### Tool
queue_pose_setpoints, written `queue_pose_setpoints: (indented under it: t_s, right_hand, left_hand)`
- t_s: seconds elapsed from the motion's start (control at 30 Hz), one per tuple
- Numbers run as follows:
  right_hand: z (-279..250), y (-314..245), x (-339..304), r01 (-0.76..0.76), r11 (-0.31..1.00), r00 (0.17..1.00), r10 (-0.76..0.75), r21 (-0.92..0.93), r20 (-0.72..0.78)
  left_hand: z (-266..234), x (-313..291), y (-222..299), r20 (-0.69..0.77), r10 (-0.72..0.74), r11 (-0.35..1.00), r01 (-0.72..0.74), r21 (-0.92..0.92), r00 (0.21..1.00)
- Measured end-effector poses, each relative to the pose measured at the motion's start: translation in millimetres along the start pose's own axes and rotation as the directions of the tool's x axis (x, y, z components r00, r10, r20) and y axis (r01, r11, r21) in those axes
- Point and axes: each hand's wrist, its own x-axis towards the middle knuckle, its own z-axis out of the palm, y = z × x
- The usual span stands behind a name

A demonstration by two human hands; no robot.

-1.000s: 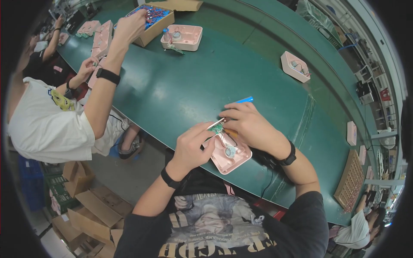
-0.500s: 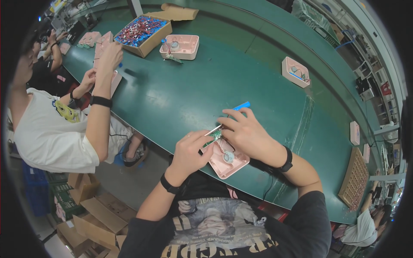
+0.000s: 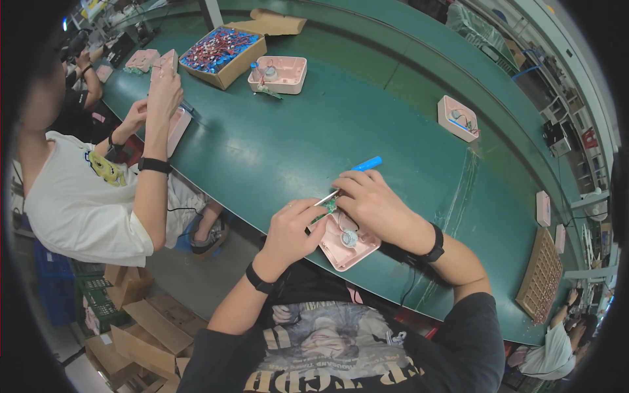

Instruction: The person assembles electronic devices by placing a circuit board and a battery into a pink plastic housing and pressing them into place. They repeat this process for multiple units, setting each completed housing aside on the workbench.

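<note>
In my right hand (image 3: 375, 203) is a screwdriver with a blue handle (image 3: 367, 164), its fingers closed round the lower handle. The thin metal shaft slants down to the left, toward a small green circuit board (image 3: 329, 205). My left hand (image 3: 294, 228) pinches at the board's left side, fingertips close to the shaft's tip. Under both hands a pink plastic housing (image 3: 341, 256) lies on the table edge, with wires and a round grey motor-like part (image 3: 349, 238) inside. The tip's contact point is hidden by my fingers.
A green table (image 3: 282, 150) stretches ahead. Far left stand a carton of blue parts with red wires (image 3: 223, 56) and a pink housing (image 3: 288, 84); another housing (image 3: 458, 128) sits far right. A wooden compartment tray (image 3: 541, 272) lies right. A co-worker's arm (image 3: 157, 131) works at left.
My right fingers have curled in a little more round the screwdriver, while my left hand stays nearly still. The whole view has shifted slightly, and the co-worker's raised hand has lowered a bit.
</note>
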Motion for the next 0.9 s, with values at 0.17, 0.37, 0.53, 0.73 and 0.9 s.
queue_pose_setpoints:
  t_s: [0.17,0.37,0.53,0.73,0.9]
  right_hand:
    - [3.1,-1.4,-1.3,-0.085,0.99,0.996,0.088,0.112,-0.026]
    - [4.7,1.7,-3.2,-0.104,0.981,0.992,0.115,0.164,-0.056]
    - [4.4,-4.2,-4.7,-0.089,0.995,0.996,0.09,0.051,-0.018]
    - [-0.2,-1.9,-4.3,-0.074,0.997,0.997,0.074,0.022,-0.008]
    - [2.2,-1.6,-3.9,-0.105,0.991,0.994,0.106,0.088,-0.003]
  left_hand:
    - [-1.0,-0.2,4.1,-0.018,-0.057,0.998,0.056,-0.039,0.998]
    - [-0.2,1.7,3.0,0.007,-0.107,0.994,0.107,-0.036,0.994]
    - [1.0,-3.2,-4.1,0.014,-0.028,1.0,0.028,-0.008,1.0]
    - [3.5,0.2,-4.1,-0.03,0.023,1.0,-0.024,-0.007,0.999]
    - [4.4,1.4,-1.9,-0.042,0.011,1.0,-0.012,-0.014,0.999]
